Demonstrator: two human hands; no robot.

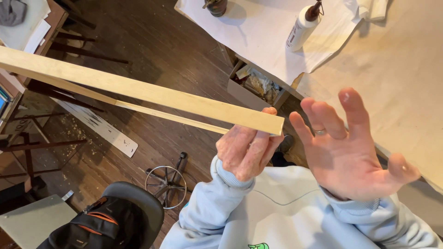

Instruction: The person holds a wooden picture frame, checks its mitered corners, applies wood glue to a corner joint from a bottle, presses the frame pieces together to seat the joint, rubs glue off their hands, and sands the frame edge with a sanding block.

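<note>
Left hand (pixel 247 150) closed around the near end of a long pale wooden strip (pixel 138 90), fingers curled over its underside, thumb tip showing above the top edge; strip's cut end jutting just past the knuckles toward 3 o'clock, its length running away toward 10 o'clock and off the frame's left side. Seen just beneath it, a second thin pale wooden edge (pixel 175 117), lying nearly parallel and vanishing behind the same fist; not possible to tell whether gripped as well.

Right hand (pixel 346 147) held open at 3 o'clock of the strip's end, palm turned up toward the camera, fingers spread wide and slightly bent, thumb stretched out toward 4 o'clock, a ring (pixel 320 132) on one finger; holding nothing, touching nothing, close to the strip's tip yet apart from it.

Both wrists in pale blue sweatshirt cuffs (pixel 228 177), at 6 o'clock of the frame.

Behind the right hand, from 12 to 4 o'clock, a table under a cream cloth (pixel 406 74) with a white bottle (pixel 300 28) standing on white paper. Below the strip, a dark plank floor (pixel 152 41), a white perforated board (pixel 104 129) at 8 o'clock, a round metal stool base (pixel 166 180) and a black chair (pixel 138 198) bearing a black and orange bag (pixel 92 223) at 7 o'clock
</note>
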